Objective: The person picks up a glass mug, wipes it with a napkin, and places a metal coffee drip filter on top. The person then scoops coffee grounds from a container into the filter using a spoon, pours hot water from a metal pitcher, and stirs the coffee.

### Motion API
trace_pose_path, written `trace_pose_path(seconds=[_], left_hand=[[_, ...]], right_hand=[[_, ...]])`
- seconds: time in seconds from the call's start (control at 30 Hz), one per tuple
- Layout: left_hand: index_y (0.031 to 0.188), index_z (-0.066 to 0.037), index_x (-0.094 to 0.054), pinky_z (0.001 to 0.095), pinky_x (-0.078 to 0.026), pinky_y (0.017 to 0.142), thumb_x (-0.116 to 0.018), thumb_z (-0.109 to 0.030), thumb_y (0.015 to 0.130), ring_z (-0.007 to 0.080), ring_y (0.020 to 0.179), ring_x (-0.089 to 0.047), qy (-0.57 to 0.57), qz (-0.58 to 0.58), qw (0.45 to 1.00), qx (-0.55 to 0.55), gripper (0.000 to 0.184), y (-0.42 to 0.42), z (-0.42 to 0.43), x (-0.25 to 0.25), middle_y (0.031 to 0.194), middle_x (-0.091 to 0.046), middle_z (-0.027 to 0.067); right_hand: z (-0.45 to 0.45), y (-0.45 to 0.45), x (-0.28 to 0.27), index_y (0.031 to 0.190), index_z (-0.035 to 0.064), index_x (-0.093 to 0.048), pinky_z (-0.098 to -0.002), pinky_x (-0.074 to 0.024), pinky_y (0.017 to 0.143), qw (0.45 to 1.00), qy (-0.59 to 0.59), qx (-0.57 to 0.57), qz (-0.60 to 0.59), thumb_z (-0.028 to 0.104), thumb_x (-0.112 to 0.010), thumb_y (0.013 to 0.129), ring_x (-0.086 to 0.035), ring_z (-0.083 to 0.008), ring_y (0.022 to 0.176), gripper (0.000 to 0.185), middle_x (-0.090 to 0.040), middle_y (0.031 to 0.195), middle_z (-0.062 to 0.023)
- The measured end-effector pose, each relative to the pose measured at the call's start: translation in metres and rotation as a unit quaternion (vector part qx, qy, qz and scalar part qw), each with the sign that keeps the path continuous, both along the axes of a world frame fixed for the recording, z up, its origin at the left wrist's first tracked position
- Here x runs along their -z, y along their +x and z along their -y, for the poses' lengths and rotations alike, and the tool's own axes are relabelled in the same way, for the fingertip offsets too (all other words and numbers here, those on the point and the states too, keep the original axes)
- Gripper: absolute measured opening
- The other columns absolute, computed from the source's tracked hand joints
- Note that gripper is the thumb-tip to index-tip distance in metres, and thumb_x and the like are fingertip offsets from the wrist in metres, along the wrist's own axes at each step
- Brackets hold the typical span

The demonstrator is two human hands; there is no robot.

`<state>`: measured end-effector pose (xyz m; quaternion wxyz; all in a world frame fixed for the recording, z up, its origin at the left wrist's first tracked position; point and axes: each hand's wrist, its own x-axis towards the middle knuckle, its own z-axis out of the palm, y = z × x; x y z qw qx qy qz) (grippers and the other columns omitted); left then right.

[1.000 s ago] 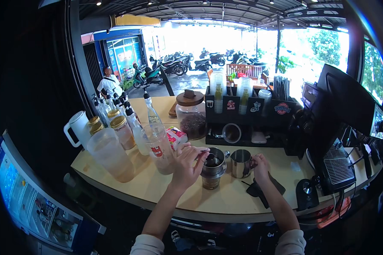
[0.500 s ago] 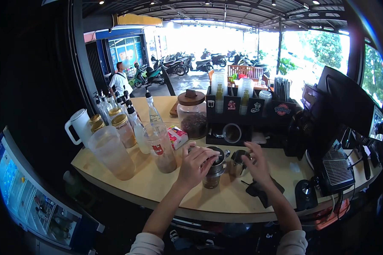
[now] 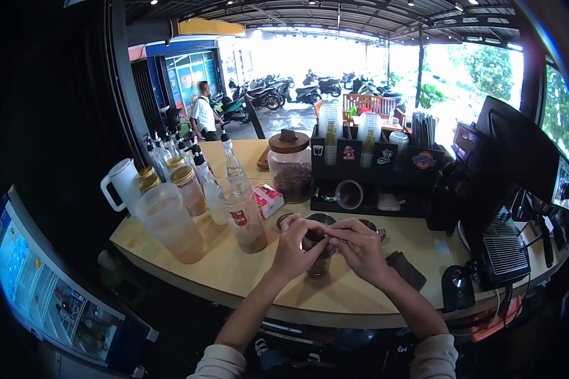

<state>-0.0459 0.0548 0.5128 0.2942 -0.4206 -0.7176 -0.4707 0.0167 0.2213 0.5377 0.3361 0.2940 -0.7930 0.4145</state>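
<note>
My left hand (image 3: 295, 246) and my right hand (image 3: 359, 250) meet fingertip to fingertip over a metal coffee dripper (image 3: 313, 239). The dripper sits on a small glass (image 3: 320, 268) on the wooden counter. Both hands have fingers pinched together; whatever is between them is too small to make out. Behind my right hand stands a metal cup (image 3: 380, 234), mostly hidden. A dark folded cloth (image 3: 408, 270) lies just right of my right wrist. Left of my left hand, a clear plastic pitcher with a red logo (image 3: 243, 221) holds some brownish stuff.
A frosted jug (image 3: 171, 224), gold-lidded jars (image 3: 188, 192) and pump bottles line the counter's left. Behind are a wooden-lidded jar (image 3: 291, 170) and a black cup organizer (image 3: 373, 174). A coffee machine (image 3: 509, 243) is at right. A person in white (image 3: 203, 115) walks outside.
My right hand has moved left to join my left hand over the dripper. The cloth now shows more fully beside my right wrist. The person outside has moved to the right.
</note>
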Motion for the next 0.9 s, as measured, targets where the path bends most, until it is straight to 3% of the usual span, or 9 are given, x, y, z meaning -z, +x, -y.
trace_pose_path(seconds=[0.07,0.13,0.17,0.23,0.27,0.33,0.43,0.53,0.9], left_hand=[[0.107,-0.009,-0.054,0.0431,-0.034,0.101,-0.079,-0.019,0.071,0.0234,0.093,-0.061,0.028,-0.005,1.000,0.008,0.046,0.000,0.000,0.001,0.094,-0.064,0.0064],[0.123,-0.004,-0.045,0.0375,-0.040,0.098,-0.084,-0.022,0.066,0.0240,0.102,-0.059,0.070,-0.004,0.996,-0.056,0.071,0.003,0.003,0.003,0.118,-0.056,0.0134],[0.123,-0.004,-0.045,0.0375,-0.040,0.098,-0.084,-0.022,0.066,0.0240,0.102,-0.059,0.069,-0.003,0.996,-0.056,0.071,0.002,0.003,0.008,0.118,-0.056,0.0134],[0.131,-0.002,-0.033,0.0403,-0.038,0.101,-0.088,-0.026,0.060,0.0266,0.108,-0.057,0.049,0.137,0.988,-0.046,0.093,-0.004,0.001,0.026,0.119,-0.056,0.0164],[0.131,-0.002,-0.033,0.0403,-0.038,0.101,-0.088,-0.026,0.060,0.0266,0.108,-0.057,0.048,0.140,0.988,-0.046,0.093,-0.006,-0.002,0.033,0.119,-0.056,0.0164],[0.126,0.000,-0.041,0.0371,-0.045,0.094,-0.088,-0.028,0.060,0.0250,0.105,-0.059,0.106,0.262,0.957,0.072,0.086,-0.009,-0.007,0.042,0.114,-0.059,0.0149],[0.119,0.000,-0.050,0.0336,-0.049,0.086,-0.087,-0.029,0.061,0.0227,0.098,-0.063,0.053,0.285,0.956,0.045,0.075,-0.008,-0.003,0.038,0.104,-0.064,0.0125],[0.110,-0.001,-0.057,0.0333,-0.050,0.084,-0.087,-0.028,0.061,0.0207,0.091,-0.065,0.055,0.262,0.963,0.033,0.064,-0.003,-0.003,0.028,0.096,-0.066,0.0104],[0.108,0.000,-0.059,0.0321,-0.050,0.083,-0.086,-0.022,0.061,0.0189,0.091,-0.065,0.081,0.272,0.957,0.065,0.058,-0.004,-0.005,0.029,0.097,-0.067,0.0100]], right_hand=[[-0.002,-0.001,0.000,0.105,0.0019,-0.066,-0.0299,-0.0503,0.067,1.000,0.006,-0.007,-0.001,0.001,-0.064,0.084,-0.064,-0.0204,0.084,0.021,-0.064,0.101,-0.0112],[-0.002,-0.002,0.000,0.100,0.0005,-0.064,-0.0310,-0.0507,0.067,1.000,0.023,0.006,-0.006,0.003,-0.064,0.084,-0.065,-0.0227,0.081,0.016,-0.064,0.094,-0.0118],[-0.002,-0.003,-0.001,0.100,0.0005,-0.064,-0.0310,-0.0507,0.067,1.000,0.022,0.007,-0.005,0.003,-0.064,0.084,-0.065,-0.0227,0.081,0.016,-0.064,0.094,-0.0118],[0.001,-0.005,-0.002,0.098,0.0003,-0.062,-0.0326,-0.0511,0.066,1.000,0.013,0.020,0.014,0.003,-0.063,0.084,-0.065,-0.0263,0.078,0.014,-0.064,0.093,-0.0128],[0.002,-0.006,-0.001,0.098,0.0003,-0.062,-0.0326,-0.0511,0.066,1.000,0.012,0.020,0.016,0.003,-0.063,0.084,-0.065,-0.0263,0.078,0.014,-0.064,0.093,-0.0128],[0.003,-0.009,-0.002,0.097,0.0002,-0.061,-0.0336,-0.0514,0.065,0.998,0.050,-0.026,-0.009,0.002,-0.062,0.084,-0.065,-0.0278,0.077,0.014,-0.064,0.094,-0.0134],[0.000,-0.007,-0.006,0.095,0.0005,-0.061,-0.0339,-0.0513,0.064,0.998,0.055,-0.011,0.009,0.001,-0.062,0.084,-0.064,-0.0289,0.076,0.012,-0.064,0.092,-0.0134],[-0.003,-0.014,-0.004,0.095,0.0011,-0.061,-0.0343,-0.0508,0.063,0.999,0.043,-0.002,0.016,0.002,-0.063,0.083,-0.064,-0.0284,0.075,0.012,-0.064,0.089,-0.0126],[-0.010,-0.012,-0.010,0.095,0.0008,-0.062,-0.0334,-0.0501,0.061,0.998,0.054,-0.025,0.028,0.004,-0.062,0.084,-0.064,-0.0278,0.072,0.012,-0.064,0.088,-0.0132]])
